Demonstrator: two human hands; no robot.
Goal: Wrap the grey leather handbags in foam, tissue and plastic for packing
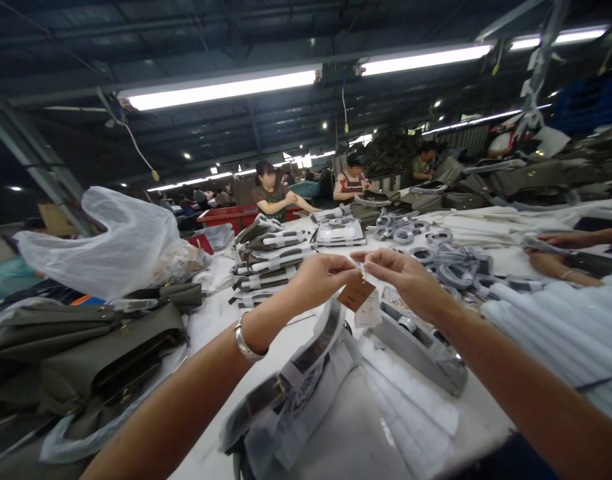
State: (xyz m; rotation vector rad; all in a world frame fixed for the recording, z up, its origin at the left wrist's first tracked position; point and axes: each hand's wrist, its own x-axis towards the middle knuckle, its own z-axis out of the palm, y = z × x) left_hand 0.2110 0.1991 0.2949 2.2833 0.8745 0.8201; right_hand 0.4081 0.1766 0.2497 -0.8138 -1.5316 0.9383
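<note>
The brown tag hangs just below the left fingers and right fingers, both pinching its string.

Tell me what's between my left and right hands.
In the head view, a brown tag hangs low between the left hand and the right hand, with a white tag partly behind it.

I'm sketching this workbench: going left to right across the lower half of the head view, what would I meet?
Dark handbags, silver bracelet, left hand, brown tag, right hand, a co-worker's hand.
</note>
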